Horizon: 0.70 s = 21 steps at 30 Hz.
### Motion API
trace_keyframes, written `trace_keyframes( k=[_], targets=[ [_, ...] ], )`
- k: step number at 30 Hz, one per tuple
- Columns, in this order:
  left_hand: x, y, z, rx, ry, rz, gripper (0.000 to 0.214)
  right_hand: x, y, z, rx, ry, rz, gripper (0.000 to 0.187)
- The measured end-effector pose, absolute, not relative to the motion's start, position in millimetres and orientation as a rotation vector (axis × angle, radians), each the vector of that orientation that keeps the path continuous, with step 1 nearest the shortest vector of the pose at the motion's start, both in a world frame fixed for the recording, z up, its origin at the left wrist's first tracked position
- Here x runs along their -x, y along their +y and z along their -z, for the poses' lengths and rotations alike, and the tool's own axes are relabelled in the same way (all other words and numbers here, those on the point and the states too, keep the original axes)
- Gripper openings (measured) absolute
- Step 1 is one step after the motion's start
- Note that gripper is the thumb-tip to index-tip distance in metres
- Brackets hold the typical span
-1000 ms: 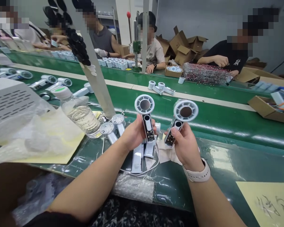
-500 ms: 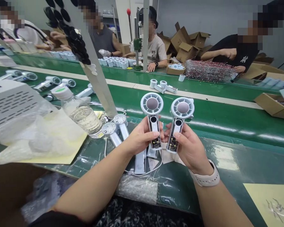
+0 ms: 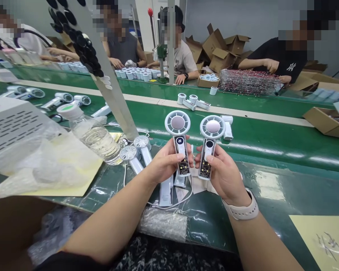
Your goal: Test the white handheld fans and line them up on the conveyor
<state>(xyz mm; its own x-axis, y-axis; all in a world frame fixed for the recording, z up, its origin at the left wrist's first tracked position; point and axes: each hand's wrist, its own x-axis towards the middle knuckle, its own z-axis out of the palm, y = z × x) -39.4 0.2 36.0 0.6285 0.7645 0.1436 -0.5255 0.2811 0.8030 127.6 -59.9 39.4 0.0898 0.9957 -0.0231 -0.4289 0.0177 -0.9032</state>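
Your left hand (image 3: 166, 162): clamped around a white plastic handheld fan (image 3: 179, 141)
Your right hand (image 3: 223, 175): clamped around a matching white plastic fan (image 3: 210, 143)
Risk: a slip could knock its bare green circuit board (image 3: 183, 167) against the green conveyor belt (image 3: 260, 128)

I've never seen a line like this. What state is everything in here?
Left hand, gripping a fan
Fan in left hand, screen lit, circuit board bare
Right hand, gripping a fan
Fan in right hand, screen dark, circuit board bare
Water bottle, capped, partly full
Cardboard boxes, open

Left hand (image 3: 165, 162) around one white handheld fan (image 3: 178, 130), right hand (image 3: 224, 171) around a second fan (image 3: 213, 127)
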Motion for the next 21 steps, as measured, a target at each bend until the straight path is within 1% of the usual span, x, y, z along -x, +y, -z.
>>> trace_keyframes(
  k=[6, 11, 15, 21],
  targets=[
    [37.6, -1.3, -36.4, -0.95, 0.322, -0.896, 0.05, -124.0, -60.5, -36.1, 0.942, -0.895, -1.284, 0.031],
    [36.3, -1.4, -36.6, -0.964, 0.32, -0.931, 0.048, -123.7, -61.2, -36.3, 0.925, -0.895, -1.311, 0.034],
    [35.8, -0.3, -36.4, -0.963, 0.357, -0.954, 0.049, -123.6, -59.9, -35.8, 0.961, -0.82, -1.262, 0.032],
    [36.8, 1.7, -38.5, -0.938, 0.467, -1.002, 0.042, -122.9, -57.5, -31.7, 1.046, -0.82, -1.261, 0.024]
  ],
)
